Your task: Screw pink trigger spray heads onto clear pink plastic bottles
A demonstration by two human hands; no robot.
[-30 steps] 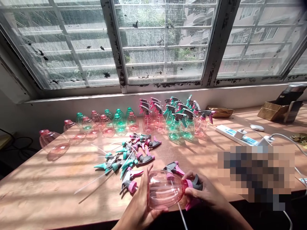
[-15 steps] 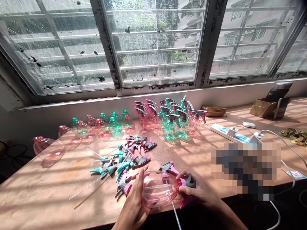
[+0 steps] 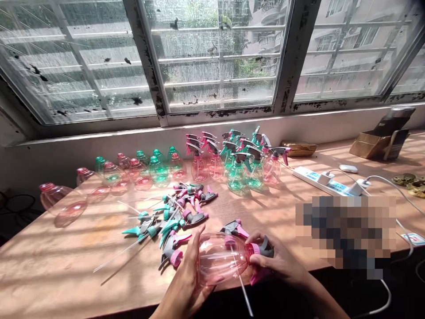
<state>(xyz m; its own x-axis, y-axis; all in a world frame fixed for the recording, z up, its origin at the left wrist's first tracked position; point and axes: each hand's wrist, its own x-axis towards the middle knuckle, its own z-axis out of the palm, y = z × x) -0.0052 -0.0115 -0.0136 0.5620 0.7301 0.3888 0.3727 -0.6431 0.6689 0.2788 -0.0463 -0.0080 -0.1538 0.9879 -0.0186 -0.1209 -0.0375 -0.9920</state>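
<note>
A clear pink spray bottle (image 3: 221,259) lies on its side between my hands at the table's near edge. My left hand (image 3: 191,270) is wrapped around its base end. My right hand (image 3: 270,254) grips the pink collar of the grey-and-pink trigger sprayer (image 3: 264,248) at the bottle's neck. A thin clear tube shows through the bottle. Behind the bottle lies a loose grey-and-pink trigger sprayer (image 3: 234,228). Left of it, a heap of green and pink trigger sprayers (image 3: 179,212) with tubes is spread on the table.
Open green and pink bottles (image 3: 159,170) stand at the back left. Several bottles with sprayers fitted (image 3: 237,173) stand at the back middle. To the right are a power strip (image 3: 322,181) with cables, a white case (image 3: 348,169) and a cardboard box (image 3: 367,145). A blurred patch hides part of the table.
The view has shifted slightly. Both hands still hold the bottle, and the sprayer at its neck looks slightly turned under my right fingers.
</note>
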